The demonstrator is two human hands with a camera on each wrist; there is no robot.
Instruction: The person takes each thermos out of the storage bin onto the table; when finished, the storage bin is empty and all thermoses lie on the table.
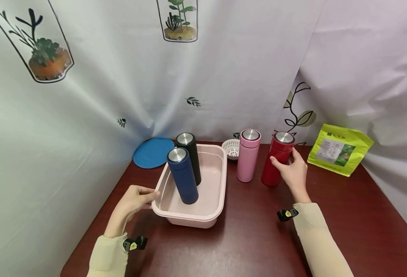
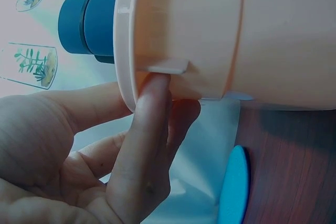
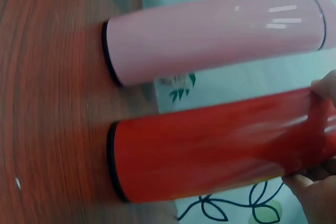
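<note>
From here I have my right grip (image 1: 295, 173) curled high round the red flask (image 1: 271, 172) on the desk (image 1: 252, 238), probably stiff, slick and weighty, best held around its body, while my left grip (image 1: 136, 199) pinches the pink tub (image 1: 193, 216) rim.

The red flask (image 3: 215, 148) looks glossy, the tub (image 1: 210, 184) smooth plastic, the table (image 1: 255, 231) wood-grained.

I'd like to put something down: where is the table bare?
Bare table lies between the sleeves, in front of the pink tub, and between the right sleeve and green pouch. It's crowded along the back, where basket, pink bottle and red bottle stand close.
</note>
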